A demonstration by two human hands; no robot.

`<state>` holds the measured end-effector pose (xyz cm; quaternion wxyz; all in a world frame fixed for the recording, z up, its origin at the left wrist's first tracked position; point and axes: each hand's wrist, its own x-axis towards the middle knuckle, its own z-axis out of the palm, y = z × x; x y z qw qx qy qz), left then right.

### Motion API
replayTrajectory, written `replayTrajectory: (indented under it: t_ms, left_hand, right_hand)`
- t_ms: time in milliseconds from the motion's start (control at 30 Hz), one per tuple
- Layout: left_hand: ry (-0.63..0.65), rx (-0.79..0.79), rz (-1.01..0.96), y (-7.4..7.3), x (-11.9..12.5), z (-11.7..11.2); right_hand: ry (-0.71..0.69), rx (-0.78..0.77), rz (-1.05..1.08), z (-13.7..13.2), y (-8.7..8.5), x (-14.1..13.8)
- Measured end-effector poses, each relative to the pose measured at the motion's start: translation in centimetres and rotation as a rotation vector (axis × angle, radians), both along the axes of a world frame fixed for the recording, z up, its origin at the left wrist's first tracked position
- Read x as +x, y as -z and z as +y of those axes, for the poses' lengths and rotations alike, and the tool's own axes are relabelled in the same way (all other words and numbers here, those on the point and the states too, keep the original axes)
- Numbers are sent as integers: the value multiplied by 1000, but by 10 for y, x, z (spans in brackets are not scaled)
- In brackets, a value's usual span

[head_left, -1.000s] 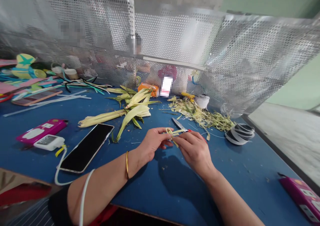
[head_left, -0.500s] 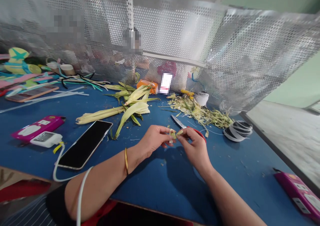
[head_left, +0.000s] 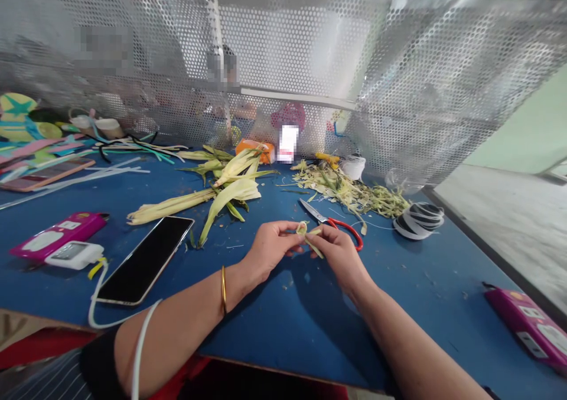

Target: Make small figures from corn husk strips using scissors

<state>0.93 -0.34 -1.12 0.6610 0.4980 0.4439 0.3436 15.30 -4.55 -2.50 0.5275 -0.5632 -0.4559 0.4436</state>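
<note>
Between my two hands is a small pale green strip of corn husk point(head_left: 313, 246), part of it curled into a loop. My left hand point(head_left: 277, 243) pinches the looped part between thumb and fingers. With thumb and forefinger my right hand point(head_left: 339, 252) grips the strip close to the loop, and a loose end hangs below. Just behind my right hand lie scissors point(head_left: 315, 211) with red handles, blades pointing away to the left. A bundle of corn husks point(head_left: 234, 193) rests on the table beyond my left hand.
Husk scraps point(head_left: 341, 187) are heaped at the back right, beside a black-and-white roll point(head_left: 419, 220). A phone point(head_left: 148, 258), a purple power strip point(head_left: 62, 234) and a white cable point(head_left: 144, 335) lie left. Another purple power strip point(head_left: 527, 323) sits right. A perforated metal screen point(head_left: 292, 51) stands behind.
The husk strip now shows a clearer loop and a loose end hanging down. My right hand has shifted slightly, uncovering more of the red scissor handles. The whole view has moved a little.
</note>
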Motion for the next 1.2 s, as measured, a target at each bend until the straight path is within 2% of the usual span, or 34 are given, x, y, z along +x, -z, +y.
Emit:
replayTrajectory:
  t_ms: [233, 333, 400, 533, 633, 933, 1067, 1133, 1200]
  left_hand:
    - [-16, -88, -73, -8, -6, 5]
    - [-20, -138, -106, -9, -6, 6]
    - [-41, -179, -123, -9, -6, 5]
    - [-49, -215, -149, -10, -5, 4]
    - [-32, -230, -166, -8, -6, 4]
    - [-20, -194, -173, -1, -2, 2]
    - [-55, -185, -190, 3, 1, 1]
    - [-70, -162, -192, 5, 1, 1]
    - [-87, -143, -190, 5, 1, 2]
  right_hand:
    - [-114, 6, -21, -1, -8, 7]
    - [-117, 33, -52, -1, -8, 7]
    - [-62, 123, -173, -2, -7, 7]
    - [153, 429, -705, -7, -6, 6]
    - [196, 608, -994, -8, -5, 6]
    - [220, 739, -1270, -12, -5, 2]
    - [122, 807, -1465, -16, -5, -4]
    - [90, 805, -1468, -16, -3, -6]
    - [130, 767, -1345, -14, -1, -5]
